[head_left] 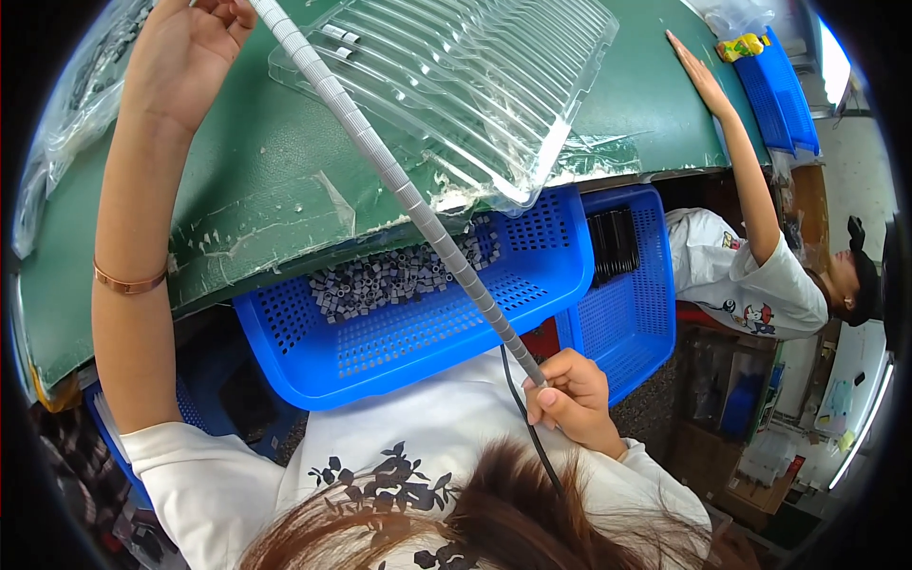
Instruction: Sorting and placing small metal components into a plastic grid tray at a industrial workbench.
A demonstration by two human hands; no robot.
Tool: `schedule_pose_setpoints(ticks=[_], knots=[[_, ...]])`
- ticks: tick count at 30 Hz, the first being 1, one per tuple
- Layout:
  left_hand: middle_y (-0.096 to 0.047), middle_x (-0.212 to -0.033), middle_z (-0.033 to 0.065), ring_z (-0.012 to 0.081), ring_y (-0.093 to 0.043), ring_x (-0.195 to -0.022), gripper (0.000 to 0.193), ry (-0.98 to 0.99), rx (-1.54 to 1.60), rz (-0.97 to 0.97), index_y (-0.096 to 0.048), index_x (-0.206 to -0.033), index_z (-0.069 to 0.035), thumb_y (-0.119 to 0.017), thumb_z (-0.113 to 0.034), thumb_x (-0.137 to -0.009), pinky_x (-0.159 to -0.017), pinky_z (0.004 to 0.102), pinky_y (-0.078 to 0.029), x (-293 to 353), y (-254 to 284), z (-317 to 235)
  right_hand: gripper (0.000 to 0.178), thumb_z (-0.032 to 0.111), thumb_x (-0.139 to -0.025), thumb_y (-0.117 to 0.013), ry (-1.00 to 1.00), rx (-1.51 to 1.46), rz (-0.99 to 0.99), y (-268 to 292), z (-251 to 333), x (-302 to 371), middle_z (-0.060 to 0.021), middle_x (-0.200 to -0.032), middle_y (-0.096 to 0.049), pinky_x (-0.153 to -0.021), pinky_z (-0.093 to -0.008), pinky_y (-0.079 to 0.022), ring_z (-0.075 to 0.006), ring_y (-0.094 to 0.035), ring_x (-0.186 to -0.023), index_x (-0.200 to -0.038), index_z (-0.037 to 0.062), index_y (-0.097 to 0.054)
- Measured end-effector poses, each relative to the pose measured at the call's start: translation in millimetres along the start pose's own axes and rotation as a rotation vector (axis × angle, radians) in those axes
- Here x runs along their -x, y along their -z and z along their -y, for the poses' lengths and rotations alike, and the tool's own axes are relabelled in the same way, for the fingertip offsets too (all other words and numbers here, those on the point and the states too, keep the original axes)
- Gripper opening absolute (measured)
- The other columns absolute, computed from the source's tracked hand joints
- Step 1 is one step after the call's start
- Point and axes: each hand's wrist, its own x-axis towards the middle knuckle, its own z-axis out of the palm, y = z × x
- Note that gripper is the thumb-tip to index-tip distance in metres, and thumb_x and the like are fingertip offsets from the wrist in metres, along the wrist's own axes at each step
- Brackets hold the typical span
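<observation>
- Hair (503,503) hangs over a white shirt (304,475).
- Right hand (578,399) pinches the lower end of a grey segmented rod (408,199) between thumb and fingers.
- Rod slants up leftward above a blue basket (380,382) of small grey pieces (375,285) and a green table (256,142).
- Left hand (195,62) curls beside the rod's upper end; cannot tell whether it grips.
- Clear tray (556,147) lies on the table, right of the rod.

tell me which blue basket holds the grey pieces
The basket in front of the person, crossed in view by the rod; grey pieces lie inside. The basket to its right shows black parts, and the other baskets show no grey pieces.
</observation>
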Motion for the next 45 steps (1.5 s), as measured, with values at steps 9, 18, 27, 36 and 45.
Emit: schedule_pose_setpoints(ticks=[9, 18, 27, 36, 45], knots=[[-0.055, -0.087, 0.007, 0.0157, -0.05, -0.075, 0.026, 0.019, 0.082, -0.113, -0.056, -0.094, -0.003, -0.052, -0.027, -0.084, -0.072, 0.0269, -0.042, 2.1, -13.8, 0.7, 0.019, 0.016, -0.086, -0.046, -0.004, -0.06, 0.105, -5.0, 9.4, 3.1, -0.0038, -0.052, -0.056, -0.04, -0.0159, -0.031, -0.0069, -0.039, -0.037, -0.09, -0.0009, -0.054], [-0.055, -0.088, 0.0066, 0.0156, -0.05, -0.074, 0.022, 0.108, 0.184, 0.077, -0.057, -0.094, -0.005, -0.05, -0.024, -0.085, -0.071, 0.0275, -0.042, -9.8, 12.3, -10.3, 0.028, 0.022, -0.089, -0.041, 0.005, -0.192, 0.193, -15.1, 10.8, 3.5, -0.0078, -0.05, -0.054, -0.031, -0.0159, -0.023, -0.0061, -0.031, -0.03, -0.088, -0.0033, -0.052], [-0.055, -0.083, 0.0071, 0.0152, -0.051, -0.071, 0.021, 0.131, -0.105, 0.785, -0.056, -0.092, -0.003, -0.05, -0.021, -0.085, -0.067, 0.0261, -0.044, -2.4, -6.4, -15.7, 0.018, 0.01, -0.084, -0.05, -0.039, -0.185, 0.017, -24.7, 19.8, 0.3, -0.009, -0.06, -0.057, -0.037, -0.0136, -0.029, -0.0053, -0.038, -0.037, -0.097, -0.0011, -0.045], [-0.058, -0.082, 0.0065, 0.0134, -0.052, -0.068, 0.02, -0.034, 0.096, -0.328, -0.056, -0.092, -0.003, -0.05, -0.02, -0.084, -0.063, 0.0228, -0.043, 9.2, -43.8, -1.0, 0.014, 0.004, -0.083, -0.048, -0.047, -0.264, 0.104, -17.5, 18.1, 4.3, -0.01, -0.06, -0.058, -0.034, -0.0132, -0.028, -0.0056, -0.038, -0.034, -0.095, -0.0009, -0.044], [-0.06, -0.083, 0.0063, 0.0125, -0.053, -0.067, 0.019, -0.044, 0.134, -0.22, -0.057, -0.093, -0.003, -0.049, -0.017, -0.084, -0.062, 0.0217, -0.043, -8.7, 2.1, -16.8, 0.019, 0.013, -0.088, -0.044, -0.024, -0.332, 0.156, -20.4, 16.8, 1.0, -0.0122, -0.056, -0.056, -0.029, -0.0142, -0.023, -0.0049, -0.03, -0.028, -0.094, -0.0049, -0.046]])
